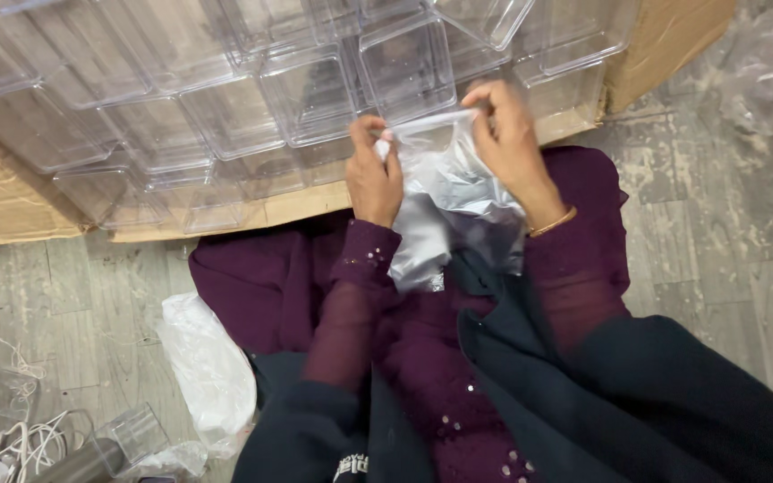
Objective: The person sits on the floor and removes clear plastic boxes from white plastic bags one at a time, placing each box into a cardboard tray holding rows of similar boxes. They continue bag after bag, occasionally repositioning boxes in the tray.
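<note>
Over the dark jacket [583,402] and purple lap, left hand [374,179] and right hand [507,134] both pinch a clear plastic bag's [445,201] mouth shut-fingered, mid-opening; spreading it wider likely needs a steady outward pull, near the clear boxes [225,107].

Both hands, left hand [374,179] and right hand [505,134], grip a clear plastic bag [445,201]; transparent boxes [225,98] stacked at eleven o'clock.

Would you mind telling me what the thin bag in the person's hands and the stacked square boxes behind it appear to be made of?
The thin translucent bag, held at its top edge by the left hand and right hand, looks like soft plastic film: glossy and crumpled. The stacked clear square boxes look like rigid transparent plastic with shiny, straight edges. They rest on brown cardboard, matte, apparently corrugated.
</note>
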